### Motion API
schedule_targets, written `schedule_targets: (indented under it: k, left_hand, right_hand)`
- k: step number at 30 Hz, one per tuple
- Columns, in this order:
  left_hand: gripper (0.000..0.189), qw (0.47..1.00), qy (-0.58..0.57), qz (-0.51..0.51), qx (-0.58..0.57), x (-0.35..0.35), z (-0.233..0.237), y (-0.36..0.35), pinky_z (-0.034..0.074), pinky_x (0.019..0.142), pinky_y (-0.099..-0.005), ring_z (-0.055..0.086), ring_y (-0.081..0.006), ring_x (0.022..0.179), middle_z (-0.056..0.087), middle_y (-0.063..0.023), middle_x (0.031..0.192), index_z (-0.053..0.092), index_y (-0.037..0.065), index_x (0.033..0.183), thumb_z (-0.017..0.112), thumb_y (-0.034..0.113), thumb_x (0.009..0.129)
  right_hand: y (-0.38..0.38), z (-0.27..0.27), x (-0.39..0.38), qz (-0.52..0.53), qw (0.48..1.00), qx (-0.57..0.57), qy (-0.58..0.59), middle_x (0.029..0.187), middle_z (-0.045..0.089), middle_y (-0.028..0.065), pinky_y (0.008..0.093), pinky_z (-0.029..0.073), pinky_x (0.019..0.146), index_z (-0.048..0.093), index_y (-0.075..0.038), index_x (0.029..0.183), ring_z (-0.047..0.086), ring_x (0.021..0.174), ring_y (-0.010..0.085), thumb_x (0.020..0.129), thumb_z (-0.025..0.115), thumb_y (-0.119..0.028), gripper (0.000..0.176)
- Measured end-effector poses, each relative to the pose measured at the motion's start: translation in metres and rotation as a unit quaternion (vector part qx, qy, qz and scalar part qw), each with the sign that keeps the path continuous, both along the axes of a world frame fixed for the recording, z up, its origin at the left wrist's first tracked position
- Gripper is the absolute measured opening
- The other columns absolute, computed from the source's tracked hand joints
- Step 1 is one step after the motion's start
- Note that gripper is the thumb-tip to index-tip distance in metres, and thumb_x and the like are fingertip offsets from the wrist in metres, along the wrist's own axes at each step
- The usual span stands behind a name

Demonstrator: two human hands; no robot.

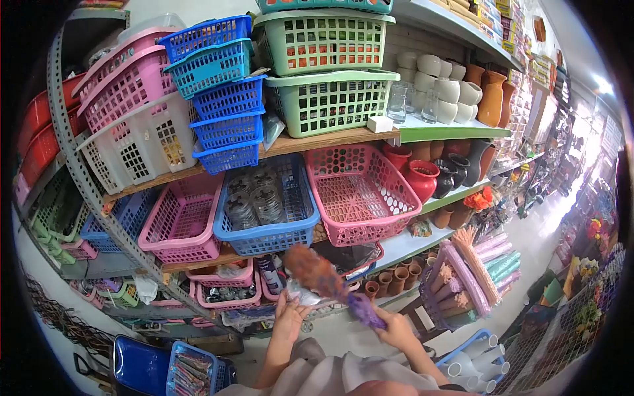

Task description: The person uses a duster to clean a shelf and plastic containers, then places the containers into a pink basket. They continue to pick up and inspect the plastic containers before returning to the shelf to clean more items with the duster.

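Note:
My right hand point(397, 329) is closed around the purple end of a fluffy duster point(320, 274), whose brown and orange head points up and left and is blurred. My left hand point(290, 318) holds a small whitish, shiny object point(302, 294), too blurred to name, beside the duster's head. Both hands are in front of the lower shelf. Just beyond them are a blue basket point(264, 245) with clear plastic items and a pink basket point(363, 231) with little in it.
Stacked green baskets point(330, 109) stand on the upper shelf. Red and dark vases point(422, 178) and white pots point(446, 91) fill the right shelves. A bin of wrapped rolls point(462, 280) stands at right. A blue basket of packets point(191, 371) is at lower left.

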State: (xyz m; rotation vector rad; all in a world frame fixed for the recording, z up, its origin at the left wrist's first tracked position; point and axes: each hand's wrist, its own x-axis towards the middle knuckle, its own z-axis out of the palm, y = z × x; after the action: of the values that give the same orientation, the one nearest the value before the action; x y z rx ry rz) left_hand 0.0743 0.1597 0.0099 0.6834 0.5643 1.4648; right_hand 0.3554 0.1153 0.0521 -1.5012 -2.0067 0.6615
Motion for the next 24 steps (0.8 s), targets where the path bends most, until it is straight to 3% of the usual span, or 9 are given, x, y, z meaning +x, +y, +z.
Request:
schedule_targets:
  k: [4,8,12,15,18,19,22,23,24]
  left_hand:
    - [0.046,0.989,-0.144,-0.011,-0.012,0.005,0.001,0.003,0.045,0.099,-0.0439,0.054,-0.0288,0.116,0.052,-0.0107,0.125,0.032,0.008,0.136,0.049,0.012,0.094]
    - [0.055,1.0,0.008,0.023,-0.003,0.013,0.022,-0.01,0.048,0.094,-0.0402,0.057,-0.0239,0.107,0.051,-0.0115,0.126,0.033,0.009,0.134,0.061,0.016,0.088]
    - [0.057,0.988,0.144,0.014,0.056,0.012,0.015,-0.022,0.047,0.092,-0.0354,0.056,-0.0206,0.11,0.056,-0.0125,0.117,0.039,0.008,0.129,0.066,-0.002,0.08]
    - [0.032,0.835,0.499,0.03,0.228,0.018,0.067,-0.029,0.042,0.1,-0.0376,0.056,-0.0214,0.114,0.056,-0.0081,0.127,0.061,0.006,0.106,0.064,-0.004,0.075]
    - [0.034,0.71,0.572,0.063,0.405,0.022,0.081,-0.02,0.036,0.105,-0.0419,0.049,-0.0302,0.123,0.053,-0.0085,0.132,0.062,0.008,0.105,0.062,-0.004,0.073]
    - [0.034,0.719,0.569,0.013,0.398,0.019,0.076,-0.016,0.02,0.112,-0.0507,0.036,-0.0365,0.132,0.05,-0.0076,0.135,0.062,0.013,0.102,0.064,-0.003,0.073]
    - [0.04,0.663,0.617,0.08,0.416,0.022,0.068,-0.016,0.021,0.111,-0.052,0.032,-0.037,0.134,0.043,-0.012,0.141,0.057,0.013,0.111,0.063,-0.003,0.074]
    - [0.04,0.663,0.616,0.08,0.417,0.029,0.065,-0.017,0.021,0.111,-0.052,0.032,-0.037,0.134,0.043,-0.012,0.141,0.057,0.013,0.111,0.063,-0.003,0.074]
    - [0.046,0.754,0.54,0.129,0.35,0.04,0.061,-0.019,0.021,0.111,-0.0525,0.031,-0.0375,0.135,0.04,-0.0138,0.142,0.053,0.012,0.117,0.063,-0.004,0.075]
  right_hand:
    - [0.007,0.006,-0.017,0.085,0.995,0.023,-0.04,0.098,0.065,0.0175,0.0433,0.051,0.072,0.051,-0.019,0.131,0.063,0.085,0.0358,0.068,0.064,-0.013,0.065]
    - [0.037,0.018,-0.035,-0.096,0.993,0.068,0.025,0.096,0.065,0.0171,0.0393,0.052,0.073,0.052,-0.013,0.126,0.065,0.084,0.0314,0.071,0.066,-0.012,0.057]
    - [0.059,0.009,-0.046,-0.041,0.961,0.039,0.272,0.095,0.066,0.0118,0.0331,0.051,0.076,0.05,-0.005,0.125,0.065,0.084,0.0202,0.077,0.069,-0.012,0.052]
    - [0.054,0.048,-0.062,-0.038,0.865,-0.147,0.479,0.115,0.059,0.0084,0.0285,0.047,0.086,0.043,0.002,0.13,0.058,0.098,0.0148,0.085,0.069,-0.017,0.055]
    - [0.058,0.049,-0.058,-0.02,0.839,-0.18,0.512,0.119,0.057,0.0101,0.0293,0.045,0.089,0.039,0.001,0.135,0.056,0.104,0.0154,0.084,0.07,-0.017,0.062]
    - [0.059,0.046,-0.056,-0.018,0.83,-0.201,0.52,0.121,0.056,0.0103,0.0303,0.045,0.09,0.037,-0.001,0.137,0.055,0.107,0.016,0.083,0.071,-0.016,0.065]
    - [0.055,0.048,-0.052,-0.029,0.789,-0.244,0.563,0.121,0.056,0.0094,0.0302,0.044,0.092,0.039,-0.002,0.136,0.054,0.107,0.0157,0.081,0.073,-0.011,0.065]
    - [0.054,0.045,-0.052,-0.029,0.79,-0.243,0.563,0.121,0.056,0.0094,0.0302,0.044,0.092,0.039,-0.002,0.136,0.054,0.107,0.0157,0.081,0.073,-0.011,0.065]
    - [0.055,0.04,-0.052,-0.026,0.789,-0.224,0.571,0.12,0.056,0.0086,0.0301,0.044,0.092,0.039,-0.002,0.135,0.054,0.107,0.0155,0.08,0.073,-0.009,0.065]
